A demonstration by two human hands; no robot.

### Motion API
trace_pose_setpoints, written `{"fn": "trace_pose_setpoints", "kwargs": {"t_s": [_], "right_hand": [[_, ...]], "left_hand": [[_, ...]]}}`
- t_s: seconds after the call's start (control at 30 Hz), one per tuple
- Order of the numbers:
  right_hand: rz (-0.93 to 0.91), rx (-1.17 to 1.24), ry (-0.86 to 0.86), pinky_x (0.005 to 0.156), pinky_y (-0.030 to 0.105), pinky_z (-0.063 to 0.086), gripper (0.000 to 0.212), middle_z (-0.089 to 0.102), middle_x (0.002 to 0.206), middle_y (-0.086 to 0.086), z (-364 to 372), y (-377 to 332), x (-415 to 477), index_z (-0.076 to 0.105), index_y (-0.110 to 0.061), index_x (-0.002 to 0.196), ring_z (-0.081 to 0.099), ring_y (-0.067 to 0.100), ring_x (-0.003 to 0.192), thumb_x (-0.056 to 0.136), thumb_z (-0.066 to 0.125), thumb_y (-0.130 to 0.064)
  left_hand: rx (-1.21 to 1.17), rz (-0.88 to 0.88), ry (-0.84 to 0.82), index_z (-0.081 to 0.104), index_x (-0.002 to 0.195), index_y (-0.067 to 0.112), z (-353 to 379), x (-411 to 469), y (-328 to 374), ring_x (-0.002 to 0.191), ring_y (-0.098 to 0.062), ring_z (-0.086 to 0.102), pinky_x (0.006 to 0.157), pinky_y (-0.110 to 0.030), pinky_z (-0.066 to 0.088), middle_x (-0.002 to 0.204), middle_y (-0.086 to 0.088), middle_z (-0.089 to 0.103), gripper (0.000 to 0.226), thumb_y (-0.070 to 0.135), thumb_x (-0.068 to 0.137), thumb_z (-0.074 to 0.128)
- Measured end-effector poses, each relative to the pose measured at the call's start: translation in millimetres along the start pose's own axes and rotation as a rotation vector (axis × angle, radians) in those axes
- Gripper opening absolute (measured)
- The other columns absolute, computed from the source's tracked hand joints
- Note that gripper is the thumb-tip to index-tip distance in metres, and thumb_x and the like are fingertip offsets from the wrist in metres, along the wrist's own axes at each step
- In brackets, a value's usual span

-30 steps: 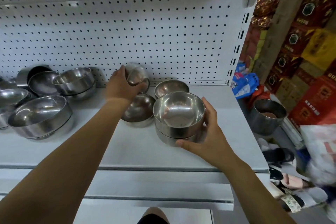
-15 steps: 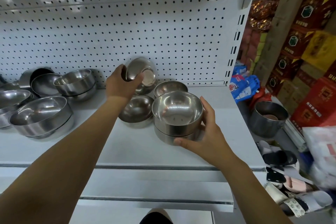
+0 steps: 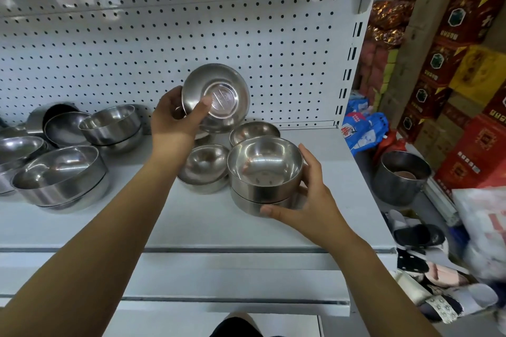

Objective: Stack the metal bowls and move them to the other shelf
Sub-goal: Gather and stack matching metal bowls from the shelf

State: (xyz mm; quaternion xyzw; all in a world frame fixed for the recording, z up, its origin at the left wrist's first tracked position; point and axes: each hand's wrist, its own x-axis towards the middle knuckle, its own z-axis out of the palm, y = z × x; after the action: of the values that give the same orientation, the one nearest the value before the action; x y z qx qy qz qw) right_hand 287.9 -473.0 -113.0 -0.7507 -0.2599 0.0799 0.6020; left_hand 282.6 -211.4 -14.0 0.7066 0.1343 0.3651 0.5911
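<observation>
Grip: L hand [image 3: 175, 120] pinches lifted bowl [image 3: 219, 96] at its rim, thumb pressed on the underside, other fingers hidden behind. Bowl is off the shelf [image 3: 191, 224], tipped so the flat base faces the camera, in front of the pegboard [image 3: 137, 44] and above and behind the other small bowls.

R hand [image 3: 309, 200] is curled round the two-bowl stack [image 3: 264, 169], thumb low on the front wall, fingers wrapped to the far right side. Stack sits on the shelf, mouth up, top bowl nested level w/ a thin seam showing.

Nearby: loose bowl [image 3: 204, 164] just left of the stack, touching or nearly so; rear bowl [image 3: 254, 131] just behind it. Left cluster [image 3: 60, 172] of larger bowls, some nested and tilted, well apart. Pot [image 3: 401, 178] stands lower, off to the right.

Step (judged): stacking phase, third bowl being carried to the stack. Nothing moved to the other shelf yet; most bowls not yet stacked. Early in the task.

Next move needs: rotate lifted bowl mouth-up, centre it over the stack's rim, lower straight in while R hand steadies. Thumb must clear the base before seating. Risk: smooth steel, pinch-only hold, could slip or seat crooked.
</observation>
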Motion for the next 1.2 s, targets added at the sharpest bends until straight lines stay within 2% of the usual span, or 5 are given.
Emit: {"fn": "trace_pose_setpoints", "kwargs": {"t_s": [0.37, 0.53, 0.73, 1.03, 1.2], "right_hand": [[0.001, -0.012, 0.002, 0.096, 0.012, 0.048, 0.127, 0.042, 0.14, -0.044, 1, -2, -1, 0.013, -0.067, 0.148, 0.052, -0.013, 0.125, 0.054, 0.097, -0.055], [-0.015, -0.01, 0.0, 0.105, 0.022, 0.049, 0.128, 0.042, 0.146, -0.039, 1, 0, 0, 0.014, -0.062, 0.152, 0.052, -0.004, 0.132, 0.054, 0.097, -0.057], [-0.022, 0.001, -0.01, 0.11, 0.035, 0.051, 0.126, 0.04, 0.153, -0.031, 1, 1, 1, 0.014, -0.061, 0.152, 0.05, 0.007, 0.138, 0.056, 0.097, -0.055], [-0.026, -0.015, 0.011, 0.102, 0.017, 0.048, 0.125, 0.044, 0.151, -0.026, 0, 3, 1, 0.015, -0.057, 0.153, 0.05, -0.005, 0.132, 0.059, 0.097, -0.049], [-0.021, -0.022, 0.008, 0.101, 0.017, 0.047, 0.124, 0.045, 0.148, -0.024, -1, 5, 2, 0.016, -0.059, 0.15, 0.05, 0.002, 0.133, 0.057, 0.097, -0.051]], "left_hand": [[0.161, 0.304, -0.326, 0.044, 0.124, 0.02, -5, -53, 24, 0.096, -0.013, 0.066, 0.087, -0.026, 0.053, 0.11, 0.001, 0.062, 0.083, 0.007, 0.061, 0.097], [0.378, 0.368, -0.366, 0.044, 0.113, 0.05, -5, -62, 29, 0.091, 0.001, 0.059, 0.081, -0.013, 0.046, 0.103, 0.021, 0.06, 0.077, 0.026, 0.061, 0.095], [0.396, 0.43, -0.457, 0.053, 0.121, 0.044, -9, -67, 29, 0.112, -0.003, 0.06, 0.096, -0.035, 0.053, 0.118, 0.029, 0.061, 0.064, 0.051, 0.063, 0.08], [0.356, 0.658, -0.555, 0.069, 0.114, 0.023, -12, -74, 7, 0.106, -0.025, 0.063, 0.095, -0.047, 0.05, 0.112, 0.004, 0.069, 0.036, 0.031, 0.08, 0.079], [0.327, 0.642, -0.564, 0.069, 0.108, 0.021, -11, -86, 1, 0.112, -0.022, 0.063, 0.107, -0.024, 0.038, 0.107, 0.0, 0.071, 0.023, 0.02, 0.086, 0.074]]}}
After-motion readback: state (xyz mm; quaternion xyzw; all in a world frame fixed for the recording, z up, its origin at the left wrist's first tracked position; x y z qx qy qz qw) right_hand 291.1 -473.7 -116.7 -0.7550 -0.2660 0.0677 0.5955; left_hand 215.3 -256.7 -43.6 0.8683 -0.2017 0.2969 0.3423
